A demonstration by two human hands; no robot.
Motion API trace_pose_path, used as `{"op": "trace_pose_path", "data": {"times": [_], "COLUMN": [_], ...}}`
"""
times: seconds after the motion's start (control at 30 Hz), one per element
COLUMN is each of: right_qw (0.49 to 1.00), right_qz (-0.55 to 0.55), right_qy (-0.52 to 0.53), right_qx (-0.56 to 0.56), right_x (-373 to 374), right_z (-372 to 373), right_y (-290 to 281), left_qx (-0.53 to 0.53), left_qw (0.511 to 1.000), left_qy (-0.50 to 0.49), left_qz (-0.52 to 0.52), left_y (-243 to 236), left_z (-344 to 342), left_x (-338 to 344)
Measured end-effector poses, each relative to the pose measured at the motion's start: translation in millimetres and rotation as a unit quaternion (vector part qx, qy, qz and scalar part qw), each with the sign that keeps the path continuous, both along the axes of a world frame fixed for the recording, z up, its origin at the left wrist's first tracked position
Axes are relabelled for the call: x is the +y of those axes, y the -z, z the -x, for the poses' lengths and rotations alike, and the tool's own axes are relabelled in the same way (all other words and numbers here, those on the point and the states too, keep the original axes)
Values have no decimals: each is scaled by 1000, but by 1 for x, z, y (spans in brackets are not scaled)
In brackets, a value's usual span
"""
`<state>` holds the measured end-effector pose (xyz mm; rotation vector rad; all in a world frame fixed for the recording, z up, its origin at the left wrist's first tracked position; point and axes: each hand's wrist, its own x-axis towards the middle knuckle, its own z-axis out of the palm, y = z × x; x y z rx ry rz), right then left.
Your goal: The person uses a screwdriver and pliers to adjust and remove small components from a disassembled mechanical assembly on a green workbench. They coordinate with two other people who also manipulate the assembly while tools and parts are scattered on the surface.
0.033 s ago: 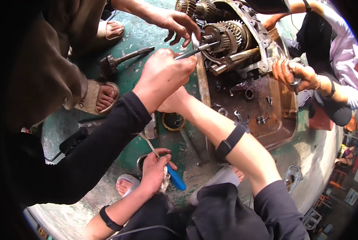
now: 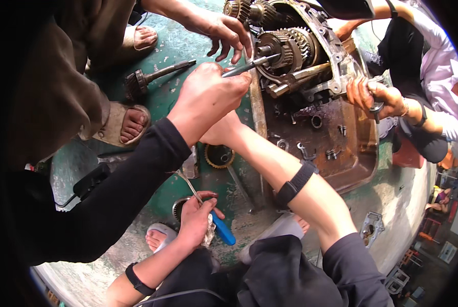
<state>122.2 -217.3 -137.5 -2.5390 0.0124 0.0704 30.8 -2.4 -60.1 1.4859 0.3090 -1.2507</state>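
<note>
My left hand (image 2: pixel 197 215) is closed on a blue-handled tool (image 2: pixel 221 230) with a long metal shank, and a crumpled pale rag (image 2: pixel 208 230) is at its palm. My right hand (image 2: pixel 220 128) reaches to the middle, its fingers hidden behind a co-worker's black-sleeved hand (image 2: pixel 208 94). That hand grips a dark rod (image 2: pixel 247 66) against the gear stack (image 2: pixel 293 48) in an open gearbox housing (image 2: pixel 336 71). Another person's fingers (image 2: pixel 226 38) hover beside the rod; a third person's hand (image 2: pixel 377 97) grips at the housing's right. A toothed ring (image 2: pixel 220 156) lies below my right hand.
A rusty metal tray (image 2: pixel 357 163) holds small parts under the housing. A gear shaft (image 2: pixel 157 77) lies on the green surface. Sandalled feet (image 2: pixel 134 125) stand at left and below. A black box with a cable (image 2: pixel 91 181) is at left, a flat metal plate (image 2: pixel 371 227) at lower right.
The whole picture has shifted very slightly. The fingers at the top are a little lower and further left; otherwise hands and parts look the same.
</note>
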Motion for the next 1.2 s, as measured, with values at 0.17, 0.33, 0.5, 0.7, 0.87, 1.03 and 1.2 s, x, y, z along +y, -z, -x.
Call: {"op": "trace_pose_path", "data": {"times": [0.17, 0.33, 0.5, 0.7, 0.87, 1.03, 1.2], "right_qw": [972, 886, 698, 790, 881, 839, 775], "right_qz": [-102, -334, -633, -584, -443, -470, -523], "right_qy": [112, 172, 233, 171, 165, 273, 354], "right_qx": [182, 272, 241, 79, -29, -15, 8], "right_x": [-4, 0, 17, -6, -22, -24, -19], "right_z": [29, 101, 165, 188, 191, 201, 214], "right_y": [-58, -122, -139, -147, -157, -161, -156], "left_qx": [-11, -85, -61, -79, -75, 22, 33], "left_qw": [1000, 996, 998, 996, 997, 993, 994], "left_qy": [10, 39, 22, 20, -6, -113, -103], "left_qz": [25, -15, 17, 28, 7, 13, 18], "left_y": [15, 25, 14, -14, -16, -1, 11], "left_z": [4, -3, -4, 5, 4, 13, 18], "left_x": [0, -7, -24, -44, -51, -62, -73]}}
